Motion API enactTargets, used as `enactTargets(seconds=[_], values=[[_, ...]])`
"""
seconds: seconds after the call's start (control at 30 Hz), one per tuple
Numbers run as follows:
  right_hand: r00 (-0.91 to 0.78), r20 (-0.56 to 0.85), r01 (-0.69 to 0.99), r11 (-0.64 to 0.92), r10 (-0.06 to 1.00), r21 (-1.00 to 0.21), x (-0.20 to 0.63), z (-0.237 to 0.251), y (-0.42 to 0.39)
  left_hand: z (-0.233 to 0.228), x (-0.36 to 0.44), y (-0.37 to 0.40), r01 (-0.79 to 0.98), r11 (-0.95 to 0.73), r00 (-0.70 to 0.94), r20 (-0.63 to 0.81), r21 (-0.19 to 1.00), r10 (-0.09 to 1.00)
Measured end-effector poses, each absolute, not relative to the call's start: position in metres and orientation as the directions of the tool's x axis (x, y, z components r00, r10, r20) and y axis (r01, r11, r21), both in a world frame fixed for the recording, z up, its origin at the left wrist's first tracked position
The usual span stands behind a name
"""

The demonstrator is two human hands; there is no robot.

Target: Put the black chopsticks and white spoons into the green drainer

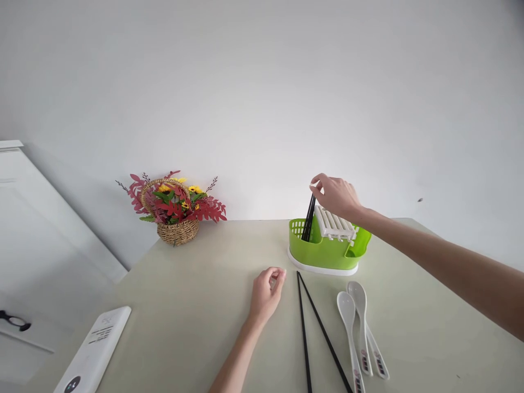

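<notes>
Our green caddy (323, 256) is partly filled: black chopsticks (308, 222) in, two loose chopsticks (303, 329) and white spoons (346, 309) out.
Our right hand (336, 195) pinches the tops of those leaning in its left compartment; our left hand (265, 295), fingers curled narrow around nothing visible, is near the loose chopsticks on the table (229, 262).

Black chopsticks (308, 221) in green caddy (321, 254)
</notes>
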State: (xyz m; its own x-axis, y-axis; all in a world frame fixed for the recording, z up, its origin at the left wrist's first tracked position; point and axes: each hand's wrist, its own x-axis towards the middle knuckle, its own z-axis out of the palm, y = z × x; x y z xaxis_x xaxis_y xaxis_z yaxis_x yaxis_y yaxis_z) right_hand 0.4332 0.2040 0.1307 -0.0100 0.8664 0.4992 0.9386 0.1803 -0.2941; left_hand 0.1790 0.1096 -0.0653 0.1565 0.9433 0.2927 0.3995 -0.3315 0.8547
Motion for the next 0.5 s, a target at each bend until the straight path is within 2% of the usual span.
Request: enactTargets(seconds=[0.1,0.2,0.27,0.33,0.4,0.5], values=[[-0.114,0.534,0.931,0.277,0.838,-0.236,0.427,0.131,0.177,-0.064,0.179,0.109,0.385,-0.338,0.160,0.299,0.859,0.941],[-0.345,0.489,0.891,0.444,0.801,-0.098,0.415,0.121,0.140,-0.062,0.180,0.109,0.379,-0.338,0.150,0.303,0.861,0.941],[-0.463,0.349,0.871,0.492,0.815,0.006,0.403,0.107,0.115,-0.062,0.181,0.109,0.381,-0.331,0.137,0.301,0.863,0.944],[-0.489,0.090,0.872,0.485,0.868,0.058,0.391,0.086,0.095,-0.061,0.181,0.109,0.384,-0.322,0.127,0.296,0.865,0.947],[-0.465,-0.009,0.883,0.465,0.885,0.063,0.381,0.062,0.080,-0.062,0.181,0.108,0.388,-0.316,0.129,0.288,0.866,0.949],[-0.428,-0.085,0.899,0.434,0.900,0.066,0.371,0.029,0.069,-0.062,0.180,0.107,0.404,-0.305,0.131,0.275,0.862,0.952]])
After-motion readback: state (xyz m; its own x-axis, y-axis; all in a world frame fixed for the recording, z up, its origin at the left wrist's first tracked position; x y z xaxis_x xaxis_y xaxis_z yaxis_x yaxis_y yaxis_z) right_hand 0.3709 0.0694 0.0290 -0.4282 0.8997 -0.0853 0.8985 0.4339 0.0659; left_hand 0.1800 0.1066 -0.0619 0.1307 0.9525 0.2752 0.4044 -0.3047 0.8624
